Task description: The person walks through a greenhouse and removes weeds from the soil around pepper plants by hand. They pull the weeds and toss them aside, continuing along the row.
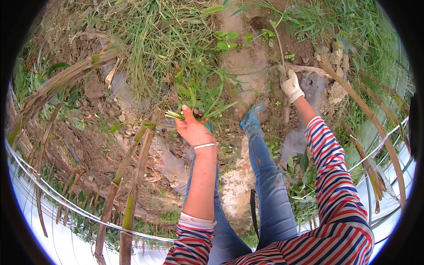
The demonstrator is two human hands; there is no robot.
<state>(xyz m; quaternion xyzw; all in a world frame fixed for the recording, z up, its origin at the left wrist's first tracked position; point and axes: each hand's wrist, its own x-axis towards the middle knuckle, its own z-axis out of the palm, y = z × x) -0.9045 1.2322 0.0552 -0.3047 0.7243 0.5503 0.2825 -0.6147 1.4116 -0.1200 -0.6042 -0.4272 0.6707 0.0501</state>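
My left hand [192,126], bare with a bracelet at the wrist, is closed around a bunch of green weeds [202,96]; the cut or pulled stems stick out to its left and the leaves spread up and right. My right hand [291,86], in a pale glove, grips the handle of a tool that looks like a sickle or hoe. Its dark, blurred blade [260,23] lies at the top over wet soil, left of the thin curved neck. A heap of cut grass [149,49] lies above and left of my left hand.
Thick dry plant stalks [142,159] rise at the left, with more stalks [364,96] at the right. White cord [66,202] runs past them. My blue muddy boot [253,119] stands on the wet path [243,66]. Muddy plastic sheeting [294,145] covers soil patches.
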